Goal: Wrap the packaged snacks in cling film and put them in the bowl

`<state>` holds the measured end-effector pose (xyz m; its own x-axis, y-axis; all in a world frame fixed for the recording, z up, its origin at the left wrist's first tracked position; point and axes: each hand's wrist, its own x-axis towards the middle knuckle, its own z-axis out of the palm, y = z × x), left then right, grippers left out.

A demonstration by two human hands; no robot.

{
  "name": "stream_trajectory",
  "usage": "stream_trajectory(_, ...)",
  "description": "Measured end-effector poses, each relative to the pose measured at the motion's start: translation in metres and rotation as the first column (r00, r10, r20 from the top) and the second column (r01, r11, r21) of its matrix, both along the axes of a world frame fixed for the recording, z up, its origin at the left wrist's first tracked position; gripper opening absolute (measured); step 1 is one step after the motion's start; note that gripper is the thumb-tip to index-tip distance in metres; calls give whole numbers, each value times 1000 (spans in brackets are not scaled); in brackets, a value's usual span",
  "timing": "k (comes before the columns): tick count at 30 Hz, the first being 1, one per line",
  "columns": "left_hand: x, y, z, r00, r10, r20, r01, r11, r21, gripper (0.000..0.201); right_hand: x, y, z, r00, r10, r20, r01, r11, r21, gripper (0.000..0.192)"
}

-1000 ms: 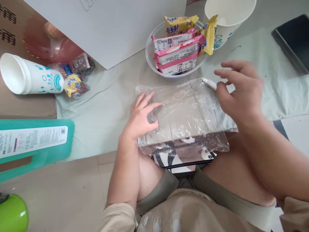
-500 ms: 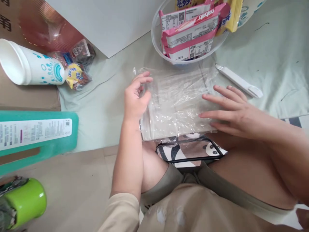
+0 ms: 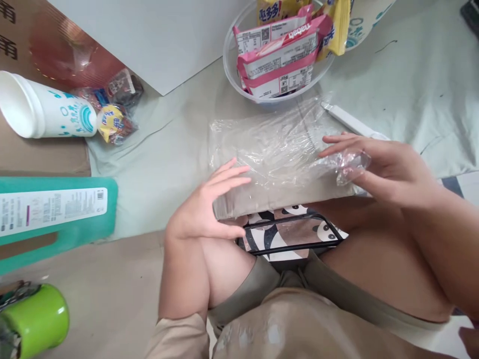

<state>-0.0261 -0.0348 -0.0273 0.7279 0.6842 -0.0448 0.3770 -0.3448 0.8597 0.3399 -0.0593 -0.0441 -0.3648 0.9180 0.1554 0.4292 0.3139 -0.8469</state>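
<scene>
A flat, thin sheet or bag of clear plastic film (image 3: 269,149) lies wrinkled before me, over a flat greyish piece at the table's near edge. My left hand (image 3: 209,204) is at its near left corner, fingers spread and thumb apart, holding nothing. At the right side, my right hand (image 3: 389,167) has a bunched, crinkled part of the film between thumb and fingers. Just beyond that hand lies a white utility knife (image 3: 352,119), its near end partly hidden by the fingers.
A clear plastic bowl (image 3: 228,65) of wrapped snacks (image 3: 280,62) stands beyond the film. To the left are a white paper cup (image 3: 60,112) on its side, small wrapped snacks (image 3: 114,122) and a teal container (image 3: 110,204). A green bin (image 3: 48,314) is on the floor.
My left hand has moved down toward the near corner and spread its fingers. My right hand has moved right and gathered up part of the film. The view has shifted slightly.
</scene>
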Motion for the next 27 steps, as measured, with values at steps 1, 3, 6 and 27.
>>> stream_trajectory(1, 5, -3, 1, 996, -5, -87, 8, 1000, 28, 69, -2, 0, 1, 998, -58, -26, 56, 997, -55, 8)
stream_trajectory(3, 15, -5, 0, 988, 28, -149, -15, 996, 83, 32, -5, 0, 2, 985, -163, -60, 153, 977, -147, 12)
stream_trajectory(6, 21, -4, -5, 985, 171, -35, -166, 979, 119, 14, -4, 2, -1, 972, -178, -152, 154, 975, -159, 18)
stream_trajectory(27, 13, 14, -21, 964, 233, 129, -239, 970, 37, 36, -8, 1, -7, 974, -222, -44, 225, 971, 83, 14)
